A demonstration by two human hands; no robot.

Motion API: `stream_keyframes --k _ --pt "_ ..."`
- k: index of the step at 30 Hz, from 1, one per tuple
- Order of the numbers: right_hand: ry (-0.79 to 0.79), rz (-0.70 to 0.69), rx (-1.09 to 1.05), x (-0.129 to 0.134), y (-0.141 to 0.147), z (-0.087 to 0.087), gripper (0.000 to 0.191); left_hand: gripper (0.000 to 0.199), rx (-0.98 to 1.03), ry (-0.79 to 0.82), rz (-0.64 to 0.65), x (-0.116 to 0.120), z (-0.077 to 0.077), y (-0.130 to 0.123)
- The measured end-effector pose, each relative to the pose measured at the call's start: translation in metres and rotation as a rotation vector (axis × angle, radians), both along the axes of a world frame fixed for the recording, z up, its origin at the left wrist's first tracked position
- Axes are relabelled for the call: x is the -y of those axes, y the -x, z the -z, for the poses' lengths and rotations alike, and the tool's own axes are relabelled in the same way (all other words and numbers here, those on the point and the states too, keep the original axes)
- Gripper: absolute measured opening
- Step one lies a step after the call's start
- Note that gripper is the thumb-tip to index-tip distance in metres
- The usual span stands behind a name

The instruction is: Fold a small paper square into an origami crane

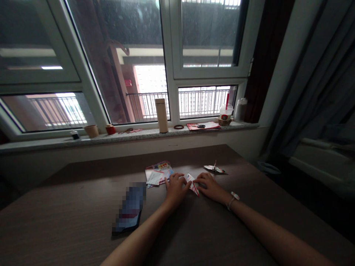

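Observation:
A small folded piece of printed paper [193, 184], white with red, lies on the dark table between my two hands. My left hand [176, 187] has its thumb on the paper's left edge, its other fingers bent over the table. From the right, my right hand [208, 185] pinches the paper's edge between thumb and forefinger. Beyond my left hand lie printed sheets [159, 173], partly covered by its fingers. A folded paper crane [215, 169] rests behind my right hand.
A phone [130, 208], partly pixelated, lies on the table [83, 195] left of my left forearm. On the windowsill [133, 136] stand a beige bottle [161, 115], a paper cup [91, 131], a red spool [110, 129], a drink cup [226, 112] and papers [210, 126] with scissors.

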State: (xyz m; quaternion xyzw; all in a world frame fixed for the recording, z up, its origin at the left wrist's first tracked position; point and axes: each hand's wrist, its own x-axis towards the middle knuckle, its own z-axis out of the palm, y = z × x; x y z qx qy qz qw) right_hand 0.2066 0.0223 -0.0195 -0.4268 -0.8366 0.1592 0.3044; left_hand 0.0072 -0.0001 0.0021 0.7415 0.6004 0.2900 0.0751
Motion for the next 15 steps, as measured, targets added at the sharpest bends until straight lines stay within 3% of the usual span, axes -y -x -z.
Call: stream_keyframes --k 15 --pt "0.025 -0.009 0.022 0.0018 -0.0002 -0.0044 0.024 0.016 -0.137 0.025 -0.012 -0.0015 0.0073 0.004"
